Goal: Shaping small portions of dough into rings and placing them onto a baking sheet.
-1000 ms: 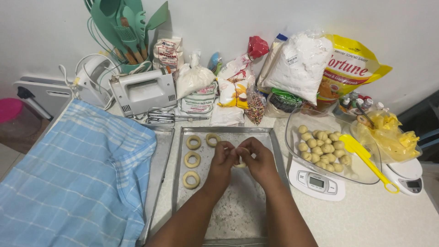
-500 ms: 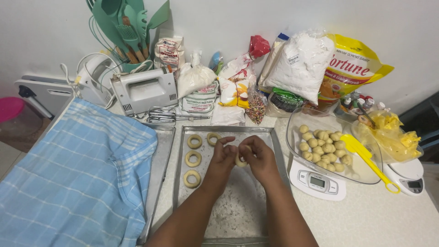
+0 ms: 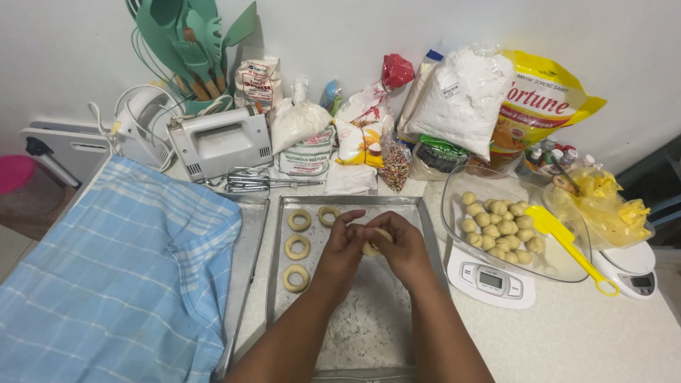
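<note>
Over the middle of the floured baking tray (image 3: 424,220), the left hand (image 3: 342,245) and right hand (image 3: 401,245) meet fingertip to fingertip, both pinched closed on one pale piece of dough (image 3: 374,242) held between them just above the tray; only a rounded bit of it shows, so its long axis cannot be told. Four finished dough rings (image 3: 299,247) lie to the left of the grip, nearer the left hand; the glass bowl (image 3: 454,195) of dough balls (image 3: 500,227) sits to the right, nearer the right hand.

dough in my hands (image 3: 374,243): pale yellow
baking tray (image 3: 369,333): grey, speckled white
cloth (image 3: 106,284): light blue, white checks
spatula (image 3: 567,245): bright yellow
utensils (image 3: 195,42): mint green
</note>
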